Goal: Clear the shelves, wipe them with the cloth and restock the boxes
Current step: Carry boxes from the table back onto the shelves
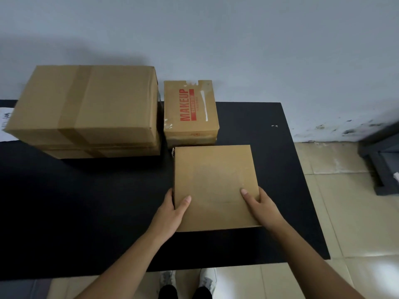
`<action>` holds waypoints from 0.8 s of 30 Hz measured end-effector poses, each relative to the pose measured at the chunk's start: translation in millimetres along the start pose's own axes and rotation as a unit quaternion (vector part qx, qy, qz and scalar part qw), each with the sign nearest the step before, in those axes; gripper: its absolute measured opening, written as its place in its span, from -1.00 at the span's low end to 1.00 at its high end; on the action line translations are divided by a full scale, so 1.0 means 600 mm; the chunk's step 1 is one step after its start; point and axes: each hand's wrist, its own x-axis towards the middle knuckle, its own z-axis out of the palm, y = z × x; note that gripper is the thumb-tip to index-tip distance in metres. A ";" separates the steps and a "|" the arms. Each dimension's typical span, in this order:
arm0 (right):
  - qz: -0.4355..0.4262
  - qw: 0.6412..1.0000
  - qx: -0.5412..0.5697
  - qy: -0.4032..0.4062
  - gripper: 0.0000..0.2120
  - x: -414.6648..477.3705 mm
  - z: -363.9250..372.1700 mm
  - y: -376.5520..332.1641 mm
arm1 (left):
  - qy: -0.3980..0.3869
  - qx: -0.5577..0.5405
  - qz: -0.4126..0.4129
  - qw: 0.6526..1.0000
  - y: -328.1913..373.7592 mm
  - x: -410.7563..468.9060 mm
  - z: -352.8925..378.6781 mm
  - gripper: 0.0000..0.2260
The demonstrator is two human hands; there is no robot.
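Note:
A plain flat cardboard box (216,182) is over the black surface (86,201), near its front right part. My left hand (172,214) grips its near left edge with the thumb on top. My right hand (262,207) grips its near right edge, thumb on top too. Behind it stands a small box marked MAKEUP (191,108), which seems to sit on another small box. To the left, a large taped box (86,104) lies on top of another large box (103,151). No cloth is in view.
A pale wall rises behind the black surface. Tiled floor (336,201) lies to the right and in front. A dark grey object (382,160) stands on the floor at the far right. My feet show below the surface's front edge.

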 end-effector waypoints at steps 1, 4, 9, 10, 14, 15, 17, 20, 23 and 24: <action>0.001 1.000 0.002 0.000 -0.31 -0.003 0.001 0.000 | -0.002 -0.002 0.000 1.000 0.000 -0.002 0.000 -0.32; 0.003 1.000 0.001 0.007 -0.30 -0.013 0.003 -0.005 | -0.005 0.001 0.009 1.000 0.002 -0.007 -0.007 -0.33; -0.008 1.000 0.003 0.017 -0.29 -0.034 0.000 -0.018 | -0.006 0.006 0.029 1.000 0.013 -0.023 -0.023 -0.33; -0.011 1.000 0.003 0.016 -0.29 -0.040 -0.002 -0.021 | -0.006 0.007 0.033 0.999 0.016 -0.027 -0.027 -0.32; -0.028 0.999 0.002 0.028 -0.30 -0.067 -0.012 -0.036 | -0.006 0.007 0.064 0.998 0.036 -0.045 -0.041 -0.34; -0.035 0.999 0.003 0.033 -0.30 -0.075 -0.015 -0.042 | -0.008 0.006 0.071 0.997 0.043 -0.051 -0.046 -0.34; -0.050 0.998 0.009 0.045 -0.30 -0.091 -0.021 -0.060 | -0.013 0.000 0.087 0.996 0.055 -0.062 -0.056 -0.33; -0.078 0.994 0.014 0.078 -0.30 -0.113 -0.030 -0.096 | -0.003 -0.012 0.111 0.994 0.073 -0.079 -0.075 -0.22; -0.108 0.989 0.008 0.105 -0.33 -0.138 -0.037 -0.136 | 0.013 -0.031 0.131 0.991 0.090 -0.097 -0.096 -0.11; -0.118 0.987 0.006 0.108 -0.34 -0.146 -0.038 -0.150 | 0.016 -0.039 0.140 0.989 0.097 -0.104 -0.105 -0.13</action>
